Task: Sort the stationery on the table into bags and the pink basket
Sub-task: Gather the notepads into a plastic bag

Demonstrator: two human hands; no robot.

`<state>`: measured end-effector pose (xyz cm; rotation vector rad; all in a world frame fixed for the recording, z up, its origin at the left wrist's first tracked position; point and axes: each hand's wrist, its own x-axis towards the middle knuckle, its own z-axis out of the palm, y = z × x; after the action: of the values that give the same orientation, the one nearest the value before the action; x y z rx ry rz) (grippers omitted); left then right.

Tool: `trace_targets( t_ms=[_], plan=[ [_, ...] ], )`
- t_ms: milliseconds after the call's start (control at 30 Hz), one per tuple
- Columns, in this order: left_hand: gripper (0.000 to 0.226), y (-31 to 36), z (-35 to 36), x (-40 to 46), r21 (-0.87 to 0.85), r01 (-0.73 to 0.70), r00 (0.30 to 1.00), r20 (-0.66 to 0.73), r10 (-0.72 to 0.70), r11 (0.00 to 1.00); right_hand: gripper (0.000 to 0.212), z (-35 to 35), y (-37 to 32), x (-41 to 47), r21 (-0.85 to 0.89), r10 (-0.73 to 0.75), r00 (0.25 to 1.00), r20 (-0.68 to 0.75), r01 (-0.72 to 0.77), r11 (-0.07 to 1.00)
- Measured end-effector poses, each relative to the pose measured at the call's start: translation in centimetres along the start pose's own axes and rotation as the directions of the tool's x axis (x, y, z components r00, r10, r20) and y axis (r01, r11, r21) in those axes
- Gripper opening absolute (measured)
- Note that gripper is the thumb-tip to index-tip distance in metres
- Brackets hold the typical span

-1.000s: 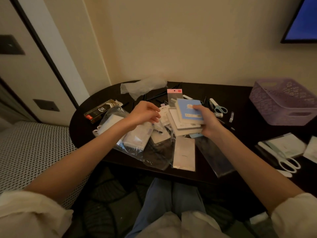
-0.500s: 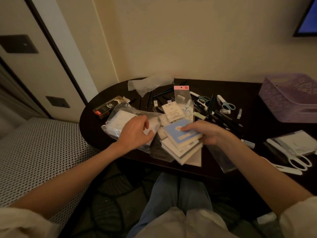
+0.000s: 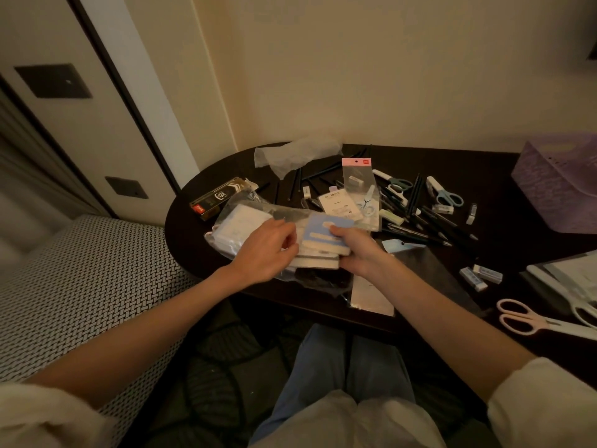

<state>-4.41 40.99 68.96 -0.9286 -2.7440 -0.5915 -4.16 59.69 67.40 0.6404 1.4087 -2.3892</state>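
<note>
My right hand (image 3: pixel 357 250) grips a stack of notepads (image 3: pixel 319 244) with a blue one on top, tilted over the near part of the dark table (image 3: pixel 491 166). My left hand (image 3: pixel 265 250) pinches the mouth of a clear plastic bag (image 3: pixel 245 224) that holds white pads, right at the stack's left edge. The pink basket (image 3: pixel 559 185) stands at the far right. Pens (image 3: pixel 416 221), small scissors (image 3: pixel 447 195) and erasers (image 3: pixel 481 274) lie scattered between.
A crumpled clear bag (image 3: pixel 297 155) lies at the table's back. A black box (image 3: pixel 219 197) sits at the left edge. Large pink scissors (image 3: pixel 529 320) and a tablet (image 3: pixel 568 273) lie at the right. A patterned seat (image 3: pixel 77 286) is to the left, my knees below.
The right hand has lowered the notepad stack and brought it left to the bag. The left hand has shifted right to meet it at the bag's mouth. The view has turned left.
</note>
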Motion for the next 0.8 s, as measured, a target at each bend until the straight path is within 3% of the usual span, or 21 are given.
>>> trace_targets(
  t_ms=[167, 367, 467, 533, 600, 700, 800],
  plan=[
    [0.017, -0.1, -0.1, 0.3, -0.026, 0.002, 1.0, -0.001, -0.002, 1.0, 0.036, 1.7, 2.6, 1.7, 0.005, -0.156, 0.988, 0.002, 0.156, 0.988],
    [0.016, -0.6, 0.1, -0.3, -0.04, -0.042, 0.998, -0.044, 0.04, 0.998, 0.048, 2.9, 3.4, 2.8, -0.032, -0.2, 0.978, 0.065, 0.202, 0.979],
    [0.035, -1.0, 0.0, -0.4, -0.138, -0.027, 0.996, -0.086, 0.015, 0.99, 0.061, 3.1, 3.6, 3.5, -0.153, -0.219, 0.972, 0.079, 0.229, 0.961],
    [0.039, -2.6, -0.2, -0.3, -0.157, 0.057, 0.973, -0.214, -0.091, 0.986, 0.066, 3.1, 3.5, 3.4, -0.268, -0.225, 0.967, 0.116, 0.249, 0.931],
    [0.044, -5.2, -0.2, -0.2, -0.11, 0.243, 0.907, -0.325, -0.266, 0.964, 0.055, 3.2, 3.3, 3.3, -0.326, -0.215, 0.968, 0.13, 0.247, 0.913],
    [0.042, -8.9, 0.1, -0.5, -0.088, 0.517, 0.79, -0.333, -0.514, 0.851, 0.044, 3.2, 3.6, 4.1, -0.321, -0.211, 0.97, 0.122, 0.24, 0.916],
    [0.044, -10.8, 1.0, -1.1, -0.12, 0.608, 0.729, -0.306, -0.612, 0.785, 0.041, 3.4, 3.9, 4.7, -0.275, -0.266, 0.961, 0.08, 0.278, 0.92]
  ],
)
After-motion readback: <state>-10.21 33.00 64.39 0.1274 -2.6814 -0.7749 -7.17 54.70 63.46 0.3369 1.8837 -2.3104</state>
